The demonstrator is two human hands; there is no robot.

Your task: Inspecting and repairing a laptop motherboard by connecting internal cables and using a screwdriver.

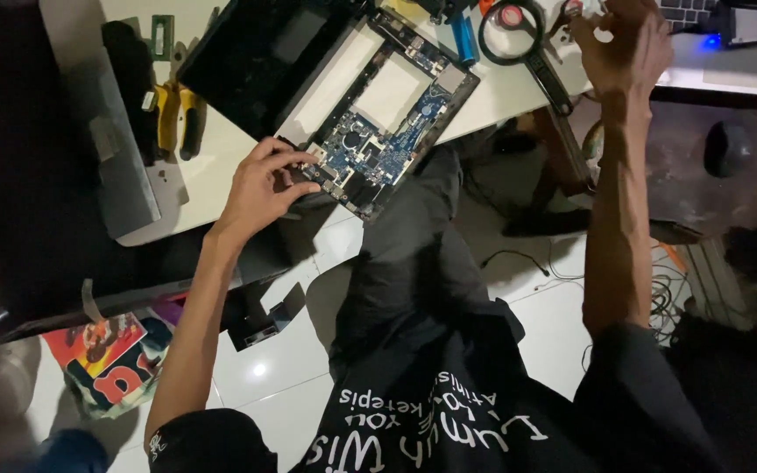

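Observation:
An opened laptop [396, 88] lies on a white desk [212, 175], its blue circuit board [370, 149] exposed at the near end. My left hand [265, 188] rests at the near corner of the laptop base, fingers curled on the edge of the board. My right hand [619, 44] is stretched far to the right rear of the desk, fingers closed over small items that I cannot make out, next to a magnifying glass [519, 31].
Yellow-handled pliers [173, 114] and a grey panel [120, 149] lie at the desk's left end. A blue marker [464, 39] lies behind the laptop. A keyboard [685, 10] sits at the far right. Cables [659, 289] trail over white floor tiles.

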